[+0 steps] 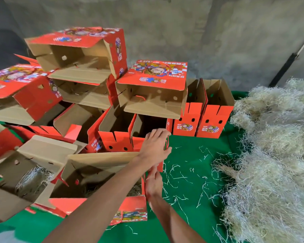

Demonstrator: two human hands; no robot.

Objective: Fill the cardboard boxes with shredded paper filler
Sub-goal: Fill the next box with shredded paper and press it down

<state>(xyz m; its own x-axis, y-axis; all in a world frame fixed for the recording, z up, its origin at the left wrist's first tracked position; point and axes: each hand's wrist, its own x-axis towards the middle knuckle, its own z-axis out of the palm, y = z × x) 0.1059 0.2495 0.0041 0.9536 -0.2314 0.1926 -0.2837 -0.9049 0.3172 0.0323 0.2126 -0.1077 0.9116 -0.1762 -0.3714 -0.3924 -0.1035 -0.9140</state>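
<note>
Now your left hand lies with straight fingers on the open red cardboard box's rim; your right hand, fingers relaxed, touches the nearer red box holding pale shredded paper.

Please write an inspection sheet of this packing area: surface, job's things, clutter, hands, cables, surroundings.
Surface: green cloth under everything.
Job's things: big shredded paper pile at right; near box holds some filler; two upright boxes look empty.
Clutter: loose paper strands on the cloth; stacked tilted boxes behind.
Hands: left hand on a box edge; right hand beside the near box; grip unclear.
Cables: nothing seen.
Surroundings: grey wall, leaning pole.
</note>
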